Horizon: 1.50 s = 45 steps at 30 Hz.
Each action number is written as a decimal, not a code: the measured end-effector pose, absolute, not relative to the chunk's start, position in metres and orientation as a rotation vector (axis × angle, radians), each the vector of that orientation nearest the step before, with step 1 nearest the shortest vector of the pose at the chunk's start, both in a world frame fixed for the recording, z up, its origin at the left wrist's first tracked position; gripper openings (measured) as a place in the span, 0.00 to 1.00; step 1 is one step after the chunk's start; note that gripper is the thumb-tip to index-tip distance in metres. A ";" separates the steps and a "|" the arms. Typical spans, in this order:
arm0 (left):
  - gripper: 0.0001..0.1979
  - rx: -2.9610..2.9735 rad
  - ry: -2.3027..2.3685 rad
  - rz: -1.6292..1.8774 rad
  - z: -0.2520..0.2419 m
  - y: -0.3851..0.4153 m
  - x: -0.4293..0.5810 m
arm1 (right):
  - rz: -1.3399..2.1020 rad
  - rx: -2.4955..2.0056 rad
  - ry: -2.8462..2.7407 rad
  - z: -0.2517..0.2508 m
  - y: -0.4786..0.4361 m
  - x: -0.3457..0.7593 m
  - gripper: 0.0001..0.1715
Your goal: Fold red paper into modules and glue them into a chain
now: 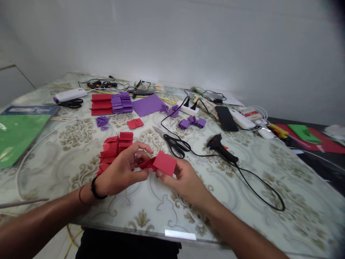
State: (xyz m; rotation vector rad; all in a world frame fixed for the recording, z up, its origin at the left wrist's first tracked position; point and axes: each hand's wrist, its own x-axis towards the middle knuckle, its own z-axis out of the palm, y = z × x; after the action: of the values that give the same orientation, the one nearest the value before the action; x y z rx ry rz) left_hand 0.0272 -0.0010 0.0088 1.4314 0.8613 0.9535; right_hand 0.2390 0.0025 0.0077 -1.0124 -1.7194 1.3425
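Both hands are together over the near middle of the table. A folded red paper piece (165, 163) is pinched between my left hand (126, 169) and my right hand (184, 178). Its twisted left part lies in my left fingers, and its flat square end faces up at my right fingers. Behind my left wrist lie several pleated red paper pieces (111, 145), partly hidden by the hand. A small red folded piece (135, 123) rests farther back. Black-handled scissors (176, 144) lie beyond my right hand.
A glue gun (222, 149) with a looping cable is on the right, near a phone (226, 118) and a power strip (188, 108). Purple paper (148, 104) and pleated stacks (101, 104) lie behind. Green sheets (24, 133) are at the left.
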 end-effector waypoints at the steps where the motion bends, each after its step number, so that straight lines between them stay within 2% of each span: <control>1: 0.19 1.443 0.869 0.953 0.009 -0.001 0.028 | 1.346 -1.040 -1.731 0.008 0.002 0.238 0.03; 11: 0.19 1.652 0.926 0.897 0.010 -0.006 0.031 | 1.374 -1.127 -1.716 0.009 -0.004 0.231 0.08; 18: 0.19 1.427 0.889 0.900 0.016 -0.003 0.027 | 1.316 -1.206 -1.641 0.012 0.000 0.236 0.04; 25: 0.19 1.344 0.862 0.951 0.021 0.004 0.021 | 1.235 -1.245 -1.560 0.014 0.006 0.247 0.11; 30: 0.24 1.310 0.854 0.889 0.009 0.001 0.025 | 1.311 -1.133 -1.639 0.011 0.001 0.238 0.07; 36: 0.20 1.331 0.865 0.871 0.009 -0.001 0.027 | 1.330 -1.147 -1.664 0.011 -0.004 0.230 0.07; 45: 0.18 1.300 0.847 0.889 0.016 -0.001 0.026 | 1.286 -1.128 -1.662 0.008 -0.004 0.236 0.01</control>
State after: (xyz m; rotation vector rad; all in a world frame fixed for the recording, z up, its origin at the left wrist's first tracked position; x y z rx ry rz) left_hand 0.0256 -0.0008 0.0161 1.3003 0.8471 0.8887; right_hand 0.2363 -0.0037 0.0077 -1.1279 -1.6624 1.2861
